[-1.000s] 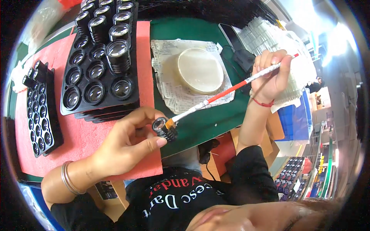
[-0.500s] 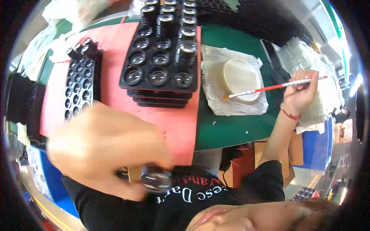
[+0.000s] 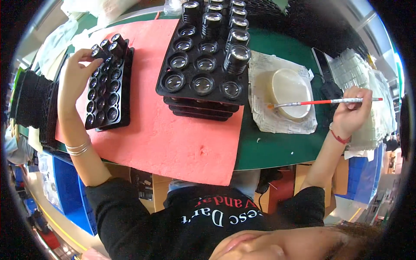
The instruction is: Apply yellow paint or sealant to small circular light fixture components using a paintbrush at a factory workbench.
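My left hand [image 3: 74,82] reaches to the far left of a narrow black tray [image 3: 125,110]. Its thumb and fingers close around a black lens barrel [image 3: 97,53] with a clear glass top, beside several similar barrels standing at the tray's far end. Rows of round, glass-like shapes fill the tray's nearer pockets. On the right, my right hand [image 3: 353,113] grips a thin paintbrush [image 3: 318,102] with a red and silver handle. The brush lies level, its brownish tip over the left side of a round cream-coloured bowl [image 3: 274,86].
A larger stack of black trays [image 3: 195,97], with tall lens barrels in its far pockets, stands on a pink foam mat [image 3: 186,143]. Under the bowl lies a printed paper pad [image 3: 261,119] on the green table [image 3: 273,151]. Clear plastic trays [image 3: 353,71] are piled at right.
My left hand has moved from close in front of the camera, with a lens barrel, out to the narrow tray's far end. The right hand still holds the brush. The whole view has shifted.
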### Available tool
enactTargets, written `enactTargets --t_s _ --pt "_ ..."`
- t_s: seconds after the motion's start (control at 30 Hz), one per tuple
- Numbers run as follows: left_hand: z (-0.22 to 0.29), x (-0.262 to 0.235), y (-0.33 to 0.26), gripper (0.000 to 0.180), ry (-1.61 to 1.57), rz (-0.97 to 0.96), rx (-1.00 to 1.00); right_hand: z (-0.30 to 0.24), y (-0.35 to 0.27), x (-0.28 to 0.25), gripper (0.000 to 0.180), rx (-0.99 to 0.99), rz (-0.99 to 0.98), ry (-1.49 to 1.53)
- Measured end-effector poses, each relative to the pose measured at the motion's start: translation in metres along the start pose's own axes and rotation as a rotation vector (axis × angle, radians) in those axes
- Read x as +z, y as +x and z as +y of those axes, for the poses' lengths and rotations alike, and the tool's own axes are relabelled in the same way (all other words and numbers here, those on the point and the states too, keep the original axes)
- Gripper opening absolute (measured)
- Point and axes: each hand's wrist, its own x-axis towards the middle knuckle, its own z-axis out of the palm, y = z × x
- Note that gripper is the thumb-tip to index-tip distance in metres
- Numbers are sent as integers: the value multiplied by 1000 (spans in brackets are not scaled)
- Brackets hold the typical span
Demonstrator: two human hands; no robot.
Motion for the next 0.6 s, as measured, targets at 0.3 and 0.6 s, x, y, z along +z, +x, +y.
enactTargets --t_s 0.3,0.6 --pt "-12 10 7 36 129 28 -55 -1 -3 4 32 -71 33 -108" --pt "-15 12 10 32 163 -6 -3 -2 -3 1 31 -89 47 -109"
